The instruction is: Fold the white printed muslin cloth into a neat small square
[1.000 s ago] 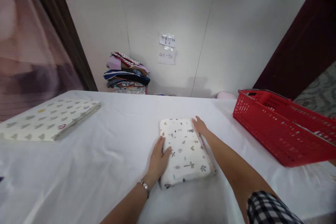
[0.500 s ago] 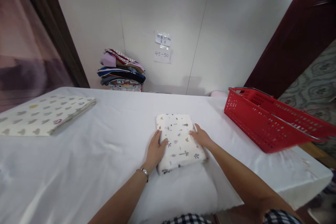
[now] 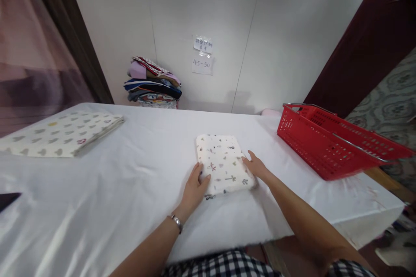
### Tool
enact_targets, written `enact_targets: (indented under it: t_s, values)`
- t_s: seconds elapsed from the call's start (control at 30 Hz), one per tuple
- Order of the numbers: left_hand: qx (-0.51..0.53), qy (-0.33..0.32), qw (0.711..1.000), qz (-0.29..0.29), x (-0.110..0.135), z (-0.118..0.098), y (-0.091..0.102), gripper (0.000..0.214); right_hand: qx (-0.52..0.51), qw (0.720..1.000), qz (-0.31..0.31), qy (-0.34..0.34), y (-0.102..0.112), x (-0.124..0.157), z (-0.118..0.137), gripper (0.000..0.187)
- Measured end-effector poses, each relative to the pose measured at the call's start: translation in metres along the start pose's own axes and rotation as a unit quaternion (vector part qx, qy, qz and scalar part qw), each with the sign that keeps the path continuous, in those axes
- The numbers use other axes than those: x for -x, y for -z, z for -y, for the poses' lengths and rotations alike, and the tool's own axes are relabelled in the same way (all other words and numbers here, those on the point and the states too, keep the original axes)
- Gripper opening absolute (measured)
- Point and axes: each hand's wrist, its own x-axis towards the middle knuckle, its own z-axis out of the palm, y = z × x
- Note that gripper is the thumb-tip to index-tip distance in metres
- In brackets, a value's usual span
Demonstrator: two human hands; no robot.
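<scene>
A folded white cloth [image 3: 222, 162] with small palm-tree and leaf prints lies as a thick, neat bundle on the table in front of me. My left hand [image 3: 196, 186] rests along its left side, thumb over the top edge and fingers stretched forward. At the right side, my right hand [image 3: 256, 166] touches the edge with fingers apart. Neither hand is wrapped round the cloth. The undersides of the fingers against its sides are hidden. A bracelet or watch [image 3: 176, 221] is on my left wrist.
A larger folded cream cloth [image 3: 65, 134] with grey prints lies at the left of the white-covered table [image 3: 146, 147]. A red plastic basket [image 3: 328, 147] stands at the right. Stacked folded fabrics [image 3: 154, 84] sit behind the far edge, by the wall. A dark object [image 3: 8, 200] shows at far left.
My hands have slid slightly toward me along the cloth's sides, the right one also outward. The view has shifted a little, showing more of the checked clothing and a dark object at left.
</scene>
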Motion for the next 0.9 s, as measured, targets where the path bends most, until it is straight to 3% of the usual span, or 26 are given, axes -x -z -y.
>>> enact_targets:
  t_s: [0.13, 0.23, 0.4, 0.6, 0.77, 0.83, 0.9]
  values:
    - [-0.031, -0.045, 0.998, 0.007, 0.012, -0.002, -0.003, 0.053, 0.044, 0.999, 0.022, 0.01, -0.001, 0.034, -0.002, 0.075]
    - [-0.06, -0.064, 0.996, 0.011, 0.016, -0.003, -0.005, 0.053, 0.097, 0.995, 0.002, 0.017, -0.004, 0.048, -0.004, 0.066]
    - [-0.115, -0.133, 0.984, 0.016, 0.019, -0.003, -0.007, 0.051, 0.094, 0.995, -0.02, -0.014, -0.005, 0.047, -0.009, 0.056]
    - [-0.188, -0.197, 0.962, 0.027, 0.02, -0.004, 0.0, 0.041, 0.187, 0.982, -0.007, 0.013, -0.003, 0.052, -0.007, 0.056]
    - [-0.238, -0.314, 0.916, 0.071, 0.027, -0.009, 0.004, 0.044, 0.23, 0.973, -0.015, 0.019, -0.004, 0.054, -0.011, 0.051]
    - [-0.249, -0.333, 0.904, 0.098, 0.028, -0.008, 0.003, 0.043, 0.24, 0.969, -0.041, 0.047, -0.006, 0.053, -0.01, 0.049]
    - [-0.255, -0.334, 0.901, 0.107, 0.027, -0.006, 0.002, 0.04, 0.229, 0.964, -0.074, 0.118, -0.008, 0.05, 0.0, 0.047]
